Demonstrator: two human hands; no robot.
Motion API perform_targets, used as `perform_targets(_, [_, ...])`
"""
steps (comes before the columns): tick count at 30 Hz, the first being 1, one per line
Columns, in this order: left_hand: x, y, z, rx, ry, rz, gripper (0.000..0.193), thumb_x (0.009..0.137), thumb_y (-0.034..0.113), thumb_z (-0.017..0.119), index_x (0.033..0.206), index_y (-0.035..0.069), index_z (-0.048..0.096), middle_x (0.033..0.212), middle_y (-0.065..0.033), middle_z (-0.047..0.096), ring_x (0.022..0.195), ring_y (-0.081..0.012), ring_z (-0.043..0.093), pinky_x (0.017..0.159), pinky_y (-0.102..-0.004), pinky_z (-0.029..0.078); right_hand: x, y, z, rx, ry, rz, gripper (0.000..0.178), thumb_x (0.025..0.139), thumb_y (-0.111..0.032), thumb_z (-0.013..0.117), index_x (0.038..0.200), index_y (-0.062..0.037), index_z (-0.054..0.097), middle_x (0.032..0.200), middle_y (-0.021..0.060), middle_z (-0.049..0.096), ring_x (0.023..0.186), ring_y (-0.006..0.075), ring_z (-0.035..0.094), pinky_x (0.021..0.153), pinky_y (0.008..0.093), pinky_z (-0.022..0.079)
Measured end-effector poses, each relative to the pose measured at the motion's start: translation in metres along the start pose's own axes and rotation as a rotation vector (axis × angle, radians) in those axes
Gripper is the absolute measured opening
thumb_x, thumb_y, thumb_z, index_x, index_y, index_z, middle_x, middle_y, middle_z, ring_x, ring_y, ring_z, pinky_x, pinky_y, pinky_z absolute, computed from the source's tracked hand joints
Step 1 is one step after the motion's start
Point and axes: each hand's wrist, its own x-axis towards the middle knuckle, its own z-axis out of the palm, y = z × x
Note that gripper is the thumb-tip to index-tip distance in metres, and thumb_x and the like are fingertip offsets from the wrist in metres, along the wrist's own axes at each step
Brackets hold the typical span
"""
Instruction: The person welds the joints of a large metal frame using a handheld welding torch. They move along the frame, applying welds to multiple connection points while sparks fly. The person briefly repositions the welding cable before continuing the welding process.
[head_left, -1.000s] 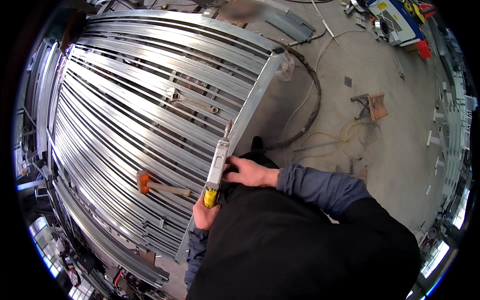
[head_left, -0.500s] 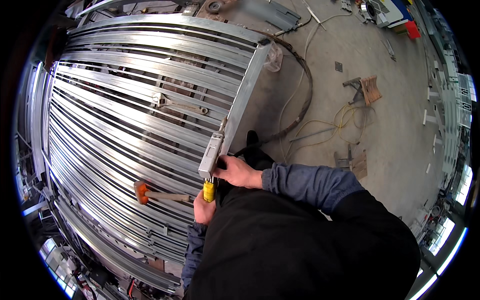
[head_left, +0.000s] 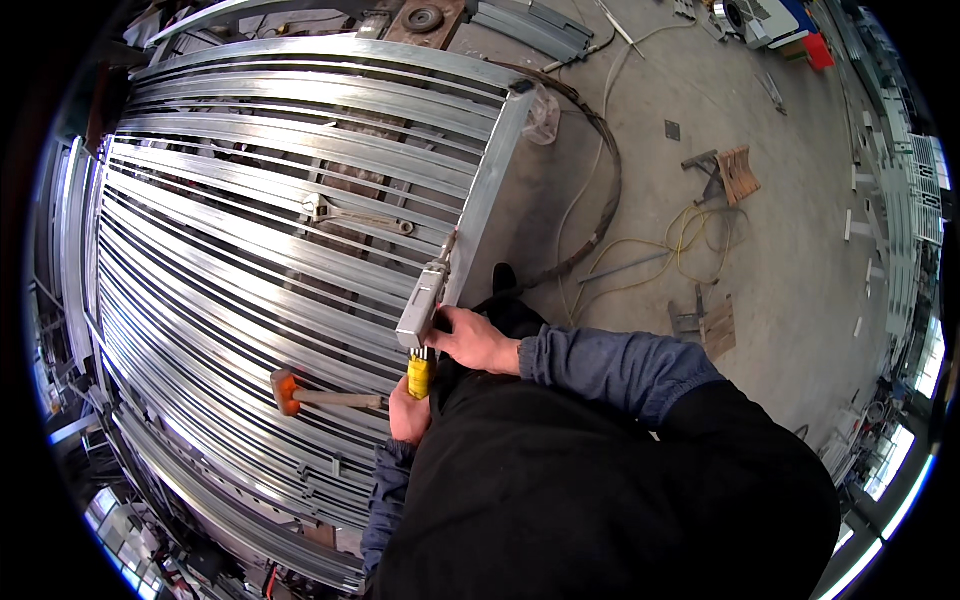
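A grey rectangular metal block [head_left: 424, 306] with a rod at its far end sits at the near right corner of a frame of shiny metal bars [head_left: 230, 215]. My right hand [head_left: 474, 342] is closed against its right side, fingertips partly hidden behind it. Just below the block, my left hand [head_left: 408, 412] grips a yellow piece [head_left: 420, 374] with short metal parts on top; its exact kind is unclear. Left of that hand lies an orange-headed mallet [head_left: 287, 393] with a wooden handle, resting on the bars.
An adjustable wrench [head_left: 360, 214] rests across the bars. On the concrete floor to the right are a thick dark cable [head_left: 612, 180], a yellow hose [head_left: 683, 245] and two small wooden-topped stands [head_left: 738, 176]. My dark shoe [head_left: 504, 277] is beside the frame.
The view has shifted slightly. A little more metal shows between the block and the yellow piece; both hands stay in nearly the same place and keep their hold.
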Motion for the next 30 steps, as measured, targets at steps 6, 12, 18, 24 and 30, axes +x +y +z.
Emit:
perform_targets(6, [-0.001, 0.007, 0.002, -0.057, -0.012, -0.004, 0.034, 0.088, 0.011, 0.079, 0.115, -0.006, 0.066, 0.103, -0.0057, 0.075, 0.092, -0.0106, 0.068, 0.084, -0.0293, 0.053, 0.004, 0.008, 0.000, -0.007, -0.018, -0.035, 0.052, 0.099, -0.042, 0.068, 0.125, 0.0015, 0.061, 0.112, 0.0217, 0.072, 0.108, 0.0360, 0.068, 0.094, 0.0413, 0.051])
perform_targets(12, [0.003, -0.002, 0.001, -0.030, -0.006, -0.021, 0.033, 0.088, 0.011, 0.078, 0.113, -0.006, 0.066, 0.100, -0.0054, 0.075, 0.090, -0.0096, 0.067, 0.082, -0.0293, 0.053, 0.001, 0.000, -0.004, 0.017, -0.024, -0.063, 0.052, 0.100, -0.043, 0.066, 0.126, 0.0018, 0.060, 0.114, 0.0213, 0.071, 0.109, 0.0349, 0.068, 0.095, 0.0410, 0.051])
perform_targets(18, [0.006, -0.008, -0.002, 0.047, -0.002, 0.011, 0.029, 0.089, 0.010, 0.076, 0.112, -0.005, 0.068, 0.097, -0.0055, 0.075, 0.088, -0.0099, 0.067, 0.082, -0.0294, 0.053, 0.001, -0.006, -0.005, 0.046, -0.052, -0.005, 0.041, 0.101, -0.033, 0.069, 0.123, 0.0013, 0.062, 0.115, 0.0160, 0.071, 0.111, 0.0256, 0.067, 0.098, 0.0369, 0.050])
perform_targets(24, [0.003, -0.002, -0.002, 0.021, -0.019, 0.020, 0.029, 0.089, 0.008, 0.075, 0.114, -0.006, 0.067, 0.100, -0.0058, 0.075, 0.090, -0.0109, 0.068, 0.083, -0.0296, 0.053, 0.005, 0.010, -0.001, 0.042, -0.035, -0.051, 0.048, 0.100, -0.041, 0.068, 0.121, 0.0026, 0.062, 0.111, 0.0182, 0.072, 0.105, 0.0295, 0.070, 0.093, 0.0375, 0.052])
perform_targets(30, [0.000, 0.006, 0.000, -0.021, -0.035, -0.015, 0.034, 0.089, 0.007, 0.077, 0.118, -0.006, 0.065, 0.105, -0.0059, 0.074, 0.094, -0.0111, 0.068, 0.087, -0.0293, 0.053, 0.004, 0.005, -0.003, 0.019, -0.034, -0.076, 0.049, 0.101, -0.041, 0.067, 0.121, 0.0026, 0.062, 0.112, 0.0192, 0.072, 0.106, 0.0314, 0.070, 0.093, 0.0384, 0.052])
